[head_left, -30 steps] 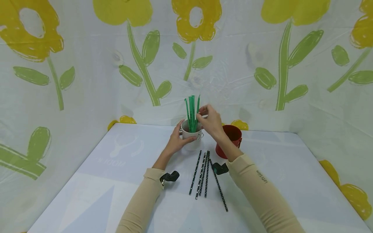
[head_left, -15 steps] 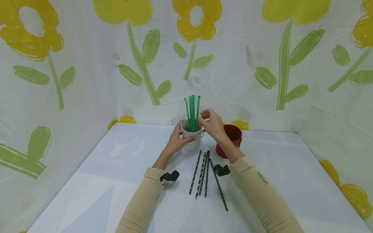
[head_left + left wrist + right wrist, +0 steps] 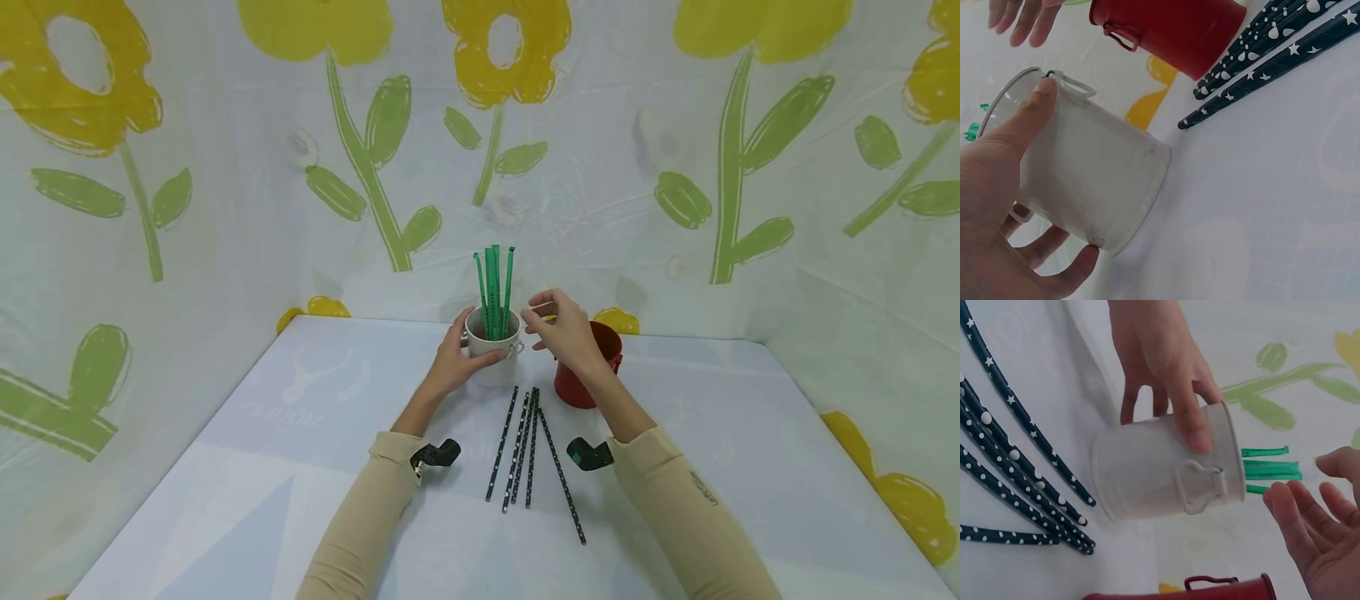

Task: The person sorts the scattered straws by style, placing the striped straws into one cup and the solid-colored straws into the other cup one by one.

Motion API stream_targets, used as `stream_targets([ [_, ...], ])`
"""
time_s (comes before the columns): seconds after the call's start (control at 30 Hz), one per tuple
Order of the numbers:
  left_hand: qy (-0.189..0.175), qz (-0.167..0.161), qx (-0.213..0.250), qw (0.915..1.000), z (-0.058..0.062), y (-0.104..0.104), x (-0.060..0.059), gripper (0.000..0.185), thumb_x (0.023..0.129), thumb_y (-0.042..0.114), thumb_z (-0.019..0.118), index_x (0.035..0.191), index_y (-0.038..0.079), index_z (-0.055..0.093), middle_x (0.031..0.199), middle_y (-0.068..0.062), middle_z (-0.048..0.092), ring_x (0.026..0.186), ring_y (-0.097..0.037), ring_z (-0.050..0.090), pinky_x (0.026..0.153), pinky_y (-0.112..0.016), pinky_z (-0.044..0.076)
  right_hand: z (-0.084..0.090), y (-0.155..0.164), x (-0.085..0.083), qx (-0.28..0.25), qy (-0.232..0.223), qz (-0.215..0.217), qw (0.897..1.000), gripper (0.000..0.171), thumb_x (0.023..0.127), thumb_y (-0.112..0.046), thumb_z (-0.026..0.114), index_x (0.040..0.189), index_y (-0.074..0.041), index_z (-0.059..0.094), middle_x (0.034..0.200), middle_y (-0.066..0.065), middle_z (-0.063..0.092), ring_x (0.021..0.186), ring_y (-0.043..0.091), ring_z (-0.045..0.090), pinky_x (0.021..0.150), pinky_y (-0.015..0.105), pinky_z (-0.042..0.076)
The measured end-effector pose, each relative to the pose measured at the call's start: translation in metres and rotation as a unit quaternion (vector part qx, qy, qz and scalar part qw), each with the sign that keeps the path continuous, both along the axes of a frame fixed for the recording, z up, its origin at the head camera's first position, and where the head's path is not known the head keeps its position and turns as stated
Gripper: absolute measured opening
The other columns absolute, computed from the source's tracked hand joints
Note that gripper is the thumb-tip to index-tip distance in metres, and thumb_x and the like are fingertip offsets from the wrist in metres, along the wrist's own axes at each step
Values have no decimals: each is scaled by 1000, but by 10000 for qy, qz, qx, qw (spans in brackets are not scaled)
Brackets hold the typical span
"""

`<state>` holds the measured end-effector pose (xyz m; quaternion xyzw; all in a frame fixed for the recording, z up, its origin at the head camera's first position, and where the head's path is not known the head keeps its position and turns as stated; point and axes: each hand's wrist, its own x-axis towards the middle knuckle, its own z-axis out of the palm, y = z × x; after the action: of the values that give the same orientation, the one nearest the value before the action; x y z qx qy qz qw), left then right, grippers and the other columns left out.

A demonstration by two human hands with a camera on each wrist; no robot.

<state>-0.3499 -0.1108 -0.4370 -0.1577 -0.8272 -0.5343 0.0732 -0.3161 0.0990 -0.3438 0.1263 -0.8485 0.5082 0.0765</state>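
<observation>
The white table [image 3: 300, 467] holds a white bucket [image 3: 492, 360] full of green straws [image 3: 495, 287]. The left hand [image 3: 450, 362] wraps around the bucket. The right hand [image 3: 566, 329] hangs just beside it, fingers loose, holding nothing.

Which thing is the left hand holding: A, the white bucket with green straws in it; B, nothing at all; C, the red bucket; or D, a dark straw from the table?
A: the left hand curls round the white bucket, thumb on its rim, with the green straws standing inside, while the right hand hovers open beside it.
</observation>
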Motion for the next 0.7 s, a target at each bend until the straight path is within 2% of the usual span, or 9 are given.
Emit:
stream_targets([
  [0.17, -60, 58, 27, 10000, 0, -1, 1, 97, 79, 35, 82, 155, 30, 22, 151, -5, 39, 135, -29, 44, 107, -52, 43, 2, 13, 7, -151, -85, 15, 9998, 39, 96, -34, 62, 125, -9, 52, 121, 16, 66, 98, 30, 71, 68, 38, 62],
  [0.33, -57, 79, 4, 10000, -1, -2, 0, 97, 79, 35, 82, 155, 30, 22, 150, -6, 40, 133, -30, 46, 106, -52, 44, -1, 23, 16, -139, -139, 100, 9998, 41, 95, -35, 64, 126, -9, 53, 121, 16, 66, 96, 28, 71, 66, 33, 61],
  [0.53, -52, 82, -59, 9999, 1, 0, 1, 97, 79, 35, 82, 155, 29, 22, 151, -6, 39, 136, -28, 44, 108, -49, 44, -8, 31, 30, -187, 155, 106, 9996, 37, 95, -34, 65, 121, -10, 55, 111, 14, 69, 90, 25, 70, 66, 31, 61],
  [0.7, -14, 62, -149, 9999, 3, 0, 2, 99, 78, 38, 83, 156, 26, 22, 152, -7, 39, 137, -27, 43, 109, -49, 43, -11, 42, 39, -201, 365, 23, 9991, 39, 93, -32, 67, 122, -8, 56, 112, 13, 69, 94, 30, 70, 70, 32, 62],
])
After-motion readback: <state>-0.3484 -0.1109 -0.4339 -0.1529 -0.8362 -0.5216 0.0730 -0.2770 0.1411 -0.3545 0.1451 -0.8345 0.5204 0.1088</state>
